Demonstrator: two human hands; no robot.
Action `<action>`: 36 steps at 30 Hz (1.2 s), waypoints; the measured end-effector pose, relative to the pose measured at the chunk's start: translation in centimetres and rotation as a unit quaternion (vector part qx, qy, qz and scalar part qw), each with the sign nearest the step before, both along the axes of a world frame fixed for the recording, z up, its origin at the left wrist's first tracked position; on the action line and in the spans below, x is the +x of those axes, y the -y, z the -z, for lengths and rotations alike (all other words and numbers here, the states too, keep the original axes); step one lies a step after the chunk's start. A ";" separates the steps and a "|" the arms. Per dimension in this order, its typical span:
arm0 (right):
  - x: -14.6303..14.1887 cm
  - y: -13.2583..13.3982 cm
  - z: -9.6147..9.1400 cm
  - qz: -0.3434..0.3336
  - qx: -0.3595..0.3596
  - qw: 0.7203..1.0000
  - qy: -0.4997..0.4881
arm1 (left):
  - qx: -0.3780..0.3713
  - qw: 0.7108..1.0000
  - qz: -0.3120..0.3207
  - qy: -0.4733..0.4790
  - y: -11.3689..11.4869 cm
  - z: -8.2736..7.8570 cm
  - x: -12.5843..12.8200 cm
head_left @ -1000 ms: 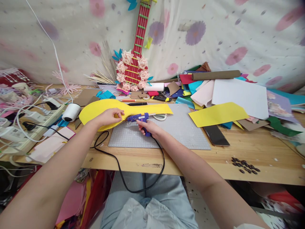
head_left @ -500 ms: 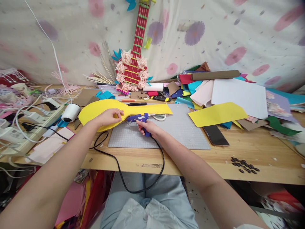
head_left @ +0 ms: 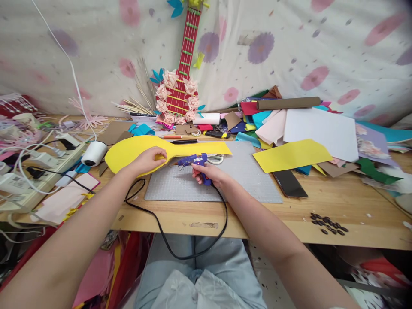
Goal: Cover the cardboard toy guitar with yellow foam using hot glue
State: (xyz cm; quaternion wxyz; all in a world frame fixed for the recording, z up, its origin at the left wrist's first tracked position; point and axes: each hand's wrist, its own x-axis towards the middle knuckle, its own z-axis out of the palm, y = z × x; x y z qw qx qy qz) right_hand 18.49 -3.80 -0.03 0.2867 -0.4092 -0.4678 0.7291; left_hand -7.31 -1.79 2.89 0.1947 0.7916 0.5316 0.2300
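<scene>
A yellow guitar-shaped cutout point(head_left: 137, 150) lies across the left part of the grey cutting mat point(head_left: 244, 184), its long neck pointing right. My left hand point(head_left: 149, 159) rests on it near where body meets neck, fingers closed on its near edge. My right hand point(head_left: 207, 171) grips a blue hot glue gun point(head_left: 195, 160), with the nozzle pointing left toward that edge, just right of my left fingertips. From the gun's handle a black cord point(head_left: 161, 229) loops down over the table edge. Scissors point(head_left: 215, 159) with pale handles lie partly under the yellow neck.
A red guitar model point(head_left: 178, 98) with pink paper flowers leans at the back. To the right lie a yellow sheet point(head_left: 292, 155), a phone point(head_left: 289, 184) and several dark oval pieces point(head_left: 328, 224). A power strip point(head_left: 61, 171) with cables occupies the left.
My right hand has drawn the glue gun a little to the right, away from my left fingers. My left hand stays at the yellow cutout's edge.
</scene>
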 end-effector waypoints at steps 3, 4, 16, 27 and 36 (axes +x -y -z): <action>0.9 -0.4 -0.1 0.004 0.009 1.000 -0.019 | 0.002 1.000 0.009 -0.010 0.1 0.1 -0.1; 1.1 -0.5 -0.1 0.009 0.011 1.000 -0.024 | 0.002 1.000 0.015 -0.015 0.1 0.0 -0.1; 1.7 -1.1 0.2 0.022 0.024 0.999 -0.024 | 0.035 0.995 0.004 -0.088 0.9 0.8 0.5; 2.0 -1.4 0.0 0.049 0.024 0.998 -0.028 | 0.038 0.992 -0.022 -0.121 1.2 1.3 1.4; 2.0 -1.3 0.0 0.063 0.029 0.997 -0.033 | 0.027 0.998 -0.055 0.026 1.2 1.2 0.9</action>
